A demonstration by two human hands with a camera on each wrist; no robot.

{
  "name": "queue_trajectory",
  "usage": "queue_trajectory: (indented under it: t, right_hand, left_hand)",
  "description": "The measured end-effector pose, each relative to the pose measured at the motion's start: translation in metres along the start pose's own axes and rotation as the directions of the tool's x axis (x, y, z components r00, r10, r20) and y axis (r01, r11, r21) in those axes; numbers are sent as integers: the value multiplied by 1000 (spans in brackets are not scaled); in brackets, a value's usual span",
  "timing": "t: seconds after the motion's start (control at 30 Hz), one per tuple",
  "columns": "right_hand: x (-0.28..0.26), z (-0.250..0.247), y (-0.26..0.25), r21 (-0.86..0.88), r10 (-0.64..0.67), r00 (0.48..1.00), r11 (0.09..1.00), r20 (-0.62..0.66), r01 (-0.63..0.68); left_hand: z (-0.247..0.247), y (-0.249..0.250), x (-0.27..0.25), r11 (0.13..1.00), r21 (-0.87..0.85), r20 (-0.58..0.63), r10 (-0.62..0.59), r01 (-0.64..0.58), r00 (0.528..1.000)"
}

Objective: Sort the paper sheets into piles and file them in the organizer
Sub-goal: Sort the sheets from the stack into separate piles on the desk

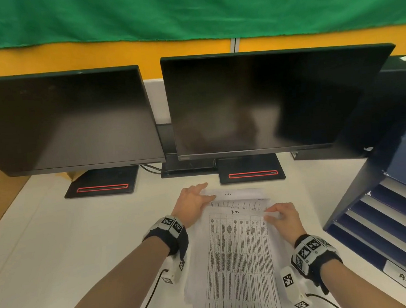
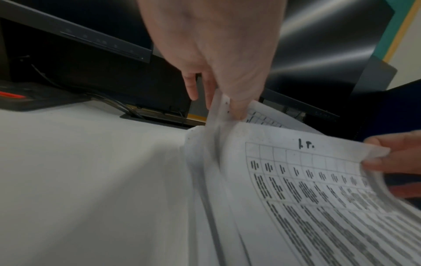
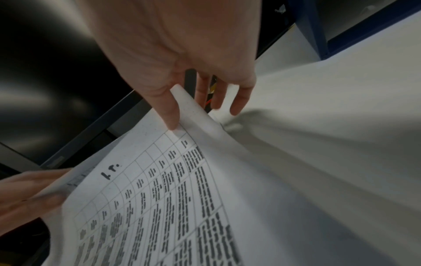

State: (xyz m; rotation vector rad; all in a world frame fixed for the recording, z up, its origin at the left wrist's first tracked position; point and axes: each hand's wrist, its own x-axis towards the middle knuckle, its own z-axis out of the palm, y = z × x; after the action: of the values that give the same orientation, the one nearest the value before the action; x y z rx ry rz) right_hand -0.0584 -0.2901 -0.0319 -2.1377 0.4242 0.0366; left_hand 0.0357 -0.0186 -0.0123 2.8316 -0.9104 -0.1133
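Two dark monitors (image 1: 253, 100) stood along the worktop's (image 1: 57, 240) far edge, and the blue organizer (image 1: 387, 223) filled its right edge, cut off by the frame; one lower slot carried the label "ADMIN", another label beside it was too cropped to read. The paper sheets (image 1: 238, 261) lay as a stack at the middle of the near edge, running out of view at the bottom. Both forearms reached forward over the worktop. The left hand (image 1: 191, 202) sat at the stack's far left corner, its grip pinching lower sheets between thumb and fingers. The right hand (image 1: 285, 218) lifted the top sheet's (image 2: 307, 180) far right corner, grip pinched on it with thumb on top and the other fingers loosely spread beneath. That sheet showed a printed table headed with handwriting like "I.T."; the cell text was blurred beyond reading.
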Motion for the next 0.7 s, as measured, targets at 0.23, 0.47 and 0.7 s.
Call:
queue_trajectory:
  t: [0.23,0.47,0.7]
  right_hand:
    - [-2,-1,-8,115,-19,998,993,52,13]
    - [-4,-2,-9,107,-24,997,994,77,16]
    - [-2,1,-8,64,-37,988,998,149,28]
  left_hand:
    - [7,6,-5,915,-403,67,0,27,998]
    - [13,-3,10,876,-326,157,-321,356,934]
    - [10,-12,15,887,-293,163,-321,357,933]
